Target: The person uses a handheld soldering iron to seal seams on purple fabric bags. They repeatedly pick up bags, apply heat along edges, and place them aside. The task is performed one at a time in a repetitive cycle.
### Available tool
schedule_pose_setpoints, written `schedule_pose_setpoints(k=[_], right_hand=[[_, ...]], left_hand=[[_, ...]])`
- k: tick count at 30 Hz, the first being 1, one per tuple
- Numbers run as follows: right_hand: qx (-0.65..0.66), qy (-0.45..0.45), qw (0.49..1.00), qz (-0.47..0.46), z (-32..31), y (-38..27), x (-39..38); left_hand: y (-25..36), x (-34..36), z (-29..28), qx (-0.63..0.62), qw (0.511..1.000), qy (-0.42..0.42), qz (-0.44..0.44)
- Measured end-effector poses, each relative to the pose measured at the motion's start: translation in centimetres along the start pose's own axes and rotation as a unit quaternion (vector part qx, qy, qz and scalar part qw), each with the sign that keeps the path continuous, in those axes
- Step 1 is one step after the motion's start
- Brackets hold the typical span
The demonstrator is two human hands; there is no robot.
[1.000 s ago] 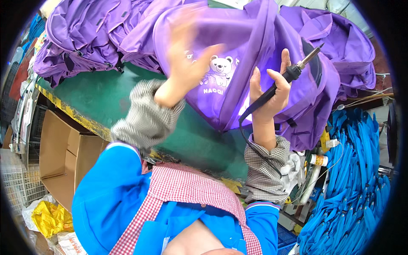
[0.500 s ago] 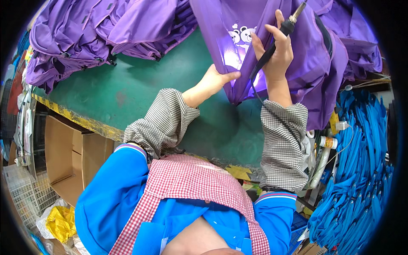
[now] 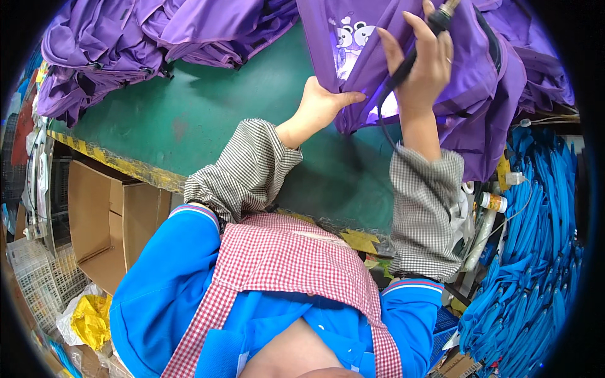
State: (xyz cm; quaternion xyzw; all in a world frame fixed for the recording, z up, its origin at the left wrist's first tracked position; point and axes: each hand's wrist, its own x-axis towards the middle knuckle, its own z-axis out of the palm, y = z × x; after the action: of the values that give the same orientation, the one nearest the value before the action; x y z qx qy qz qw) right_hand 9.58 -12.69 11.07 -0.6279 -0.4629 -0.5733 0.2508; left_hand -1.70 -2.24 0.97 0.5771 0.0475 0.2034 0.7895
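Observation:
My left hand [image 3: 321,104] pinches the edge of a purple fabric piece [image 3: 381,41] between thumb and fingers, near its lower corner. White cartoon bears [image 3: 353,39] are printed on the fabric, and bright light glares on part of it. In my right hand [image 3: 425,79] is a soldering iron [image 3: 439,21] with a black handle, its metal tip pointing up and away. A black cord trails from the handle down past my wrist. The right thumb and fingers are raised around the handle, over the fabric.
Crumpled purple fabric pieces [image 3: 208,28] lie at the far left of the green table [image 3: 183,120]; more drape at the right. Striped tape runs along the front edge. An open cardboard box [image 3: 94,220] stands at the left, and blue fabric strips [image 3: 523,271] hang at the right.
My left hand has shifted slightly up and right with the fabric corner. My right hand and the soldering iron have moved a little right. The view has shifted slightly.

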Motion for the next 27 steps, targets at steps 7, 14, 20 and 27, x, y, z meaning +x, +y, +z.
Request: schedule_pose_setpoints(k=[7,14,20,27], right_hand=[[0.083,-0.108,0.987,0.080,-10.9,-8.9,-6.0],[0.063,-0.125,0.987,0.079,-9.5,-10.5,-8.3],[0.053,-0.138,0.985,0.090,-8.8,-10.5,-8.3],[0.140,-0.057,0.979,0.138,-10.0,-8.9,-3.4]], left_hand=[[-0.3,0.6,-0.6,0.023,0.998,-0.045,0.040],[-0.7,0.8,-0.7,0.048,0.996,-0.047,0.057],[-0.9,0.6,-0.3,0.052,0.996,-0.053,0.042],[-1.1,0.8,-0.7,0.104,0.989,-0.055,0.093]])
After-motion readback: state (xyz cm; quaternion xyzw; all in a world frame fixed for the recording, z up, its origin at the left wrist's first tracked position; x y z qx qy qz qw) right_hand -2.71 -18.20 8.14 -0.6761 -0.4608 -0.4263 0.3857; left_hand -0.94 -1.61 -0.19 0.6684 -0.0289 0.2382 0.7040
